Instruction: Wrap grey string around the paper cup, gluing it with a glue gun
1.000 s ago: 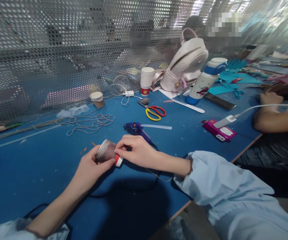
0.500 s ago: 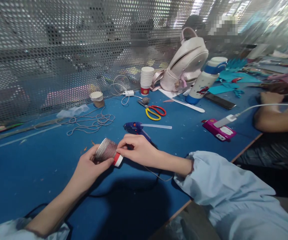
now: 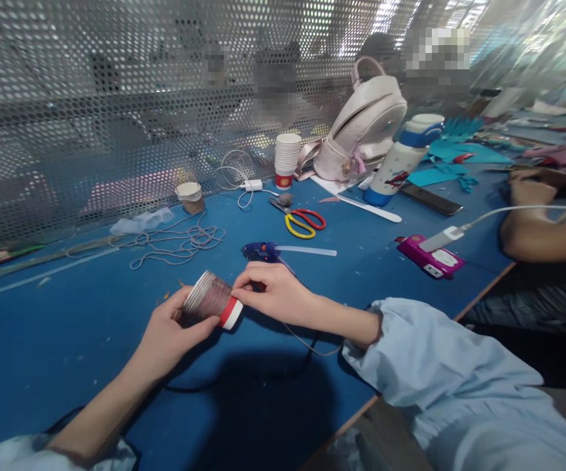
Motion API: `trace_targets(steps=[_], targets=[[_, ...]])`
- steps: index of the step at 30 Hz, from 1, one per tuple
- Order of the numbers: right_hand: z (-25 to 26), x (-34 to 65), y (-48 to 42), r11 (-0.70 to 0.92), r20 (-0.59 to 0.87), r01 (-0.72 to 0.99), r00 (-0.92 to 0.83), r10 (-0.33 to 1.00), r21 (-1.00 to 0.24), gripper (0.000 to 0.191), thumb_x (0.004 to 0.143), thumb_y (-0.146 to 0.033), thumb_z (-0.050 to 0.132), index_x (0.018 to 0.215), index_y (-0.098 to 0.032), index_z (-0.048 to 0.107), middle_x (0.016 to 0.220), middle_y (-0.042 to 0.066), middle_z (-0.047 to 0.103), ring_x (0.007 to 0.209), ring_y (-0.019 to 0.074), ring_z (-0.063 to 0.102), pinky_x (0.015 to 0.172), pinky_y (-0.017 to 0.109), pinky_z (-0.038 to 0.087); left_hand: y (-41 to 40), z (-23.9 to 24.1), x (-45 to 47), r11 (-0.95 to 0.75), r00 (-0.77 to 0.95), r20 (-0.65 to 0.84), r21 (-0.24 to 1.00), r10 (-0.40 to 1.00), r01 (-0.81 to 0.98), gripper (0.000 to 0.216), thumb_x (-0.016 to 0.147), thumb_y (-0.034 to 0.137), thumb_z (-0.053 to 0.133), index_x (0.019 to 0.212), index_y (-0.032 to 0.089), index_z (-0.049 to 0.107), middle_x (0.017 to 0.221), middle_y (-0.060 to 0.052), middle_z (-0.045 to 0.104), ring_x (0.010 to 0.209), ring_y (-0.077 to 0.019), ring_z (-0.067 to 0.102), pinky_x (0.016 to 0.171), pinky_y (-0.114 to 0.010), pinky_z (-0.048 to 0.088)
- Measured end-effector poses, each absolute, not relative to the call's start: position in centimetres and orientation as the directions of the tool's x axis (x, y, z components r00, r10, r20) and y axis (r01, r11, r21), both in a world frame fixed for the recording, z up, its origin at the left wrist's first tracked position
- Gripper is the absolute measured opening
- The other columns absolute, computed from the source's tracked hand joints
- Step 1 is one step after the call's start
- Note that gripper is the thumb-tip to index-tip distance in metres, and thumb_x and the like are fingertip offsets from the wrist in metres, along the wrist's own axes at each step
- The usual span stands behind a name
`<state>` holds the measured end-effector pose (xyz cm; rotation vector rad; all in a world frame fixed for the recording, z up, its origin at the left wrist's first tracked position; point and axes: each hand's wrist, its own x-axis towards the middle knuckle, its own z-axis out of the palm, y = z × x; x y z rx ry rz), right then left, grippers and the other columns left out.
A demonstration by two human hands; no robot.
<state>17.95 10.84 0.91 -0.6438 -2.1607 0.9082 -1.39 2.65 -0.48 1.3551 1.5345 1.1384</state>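
Observation:
A paper cup [image 3: 212,301] lies on its side above the blue table [image 3: 67,327], most of its wall wound with grey cord, a red and white band bare at its base. My left hand [image 3: 172,327] is wrapped round the cup from below. My right hand [image 3: 270,293] pinches at the cup's bare end, fingers closed where the cord meets it. A thin cord [image 3: 307,343] trails from under my right wrist. A blue glue gun [image 3: 267,252] lies just behind my right hand.
Loose cord [image 3: 179,239], a cord-wrapped cup [image 3: 190,196], a stack of paper cups [image 3: 286,159], scissors [image 3: 302,220], a pink backpack [image 3: 366,127], a bottle [image 3: 400,160] and a pink phone [image 3: 430,257] lie farther back. Another person's arm [image 3: 542,229] rests at the right. A perforated screen [image 3: 116,98] backs the table.
The cup has turned a little in my hands, showing more of its red and white end. Both hands stay on it.

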Motion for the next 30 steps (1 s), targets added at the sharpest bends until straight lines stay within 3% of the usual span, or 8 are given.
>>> trace_targets(steps=[14,30], targets=[[0.64,17.87,10.83,0.648,0.426,0.156,-0.636,0.643,-0.746,0.008,0.083,-0.014,0.063,0.075,-0.014,0.066,0.069,-0.001,0.058,0.064,0.0083,0.052,0.063,0.020,0.041,2.68,-0.75,-1.56,0.008,-0.076,0.017,0.947,0.997,0.320,0.029,0.067,0.027,0.074,0.092,0.017,0.064,0.080,0.001,0.066,0.072,-0.0153,0.061,0.068,-0.024,0.048],[0.94,17.86,10.72,0.541,0.320,0.192,-0.630,0.707,-0.819,0.008,0.080,-0.015,0.064,0.072,-0.014,0.065,0.067,-0.002,0.058,0.062,0.0075,0.051,0.062,0.020,0.041,2.64,-0.52,-1.90,-0.011,-0.063,0.036,0.933,0.997,0.359,0.030,0.064,0.032,0.075,0.090,0.018,0.067,0.079,-0.002,0.070,0.073,-0.0189,0.064,0.069,-0.028,0.051]])
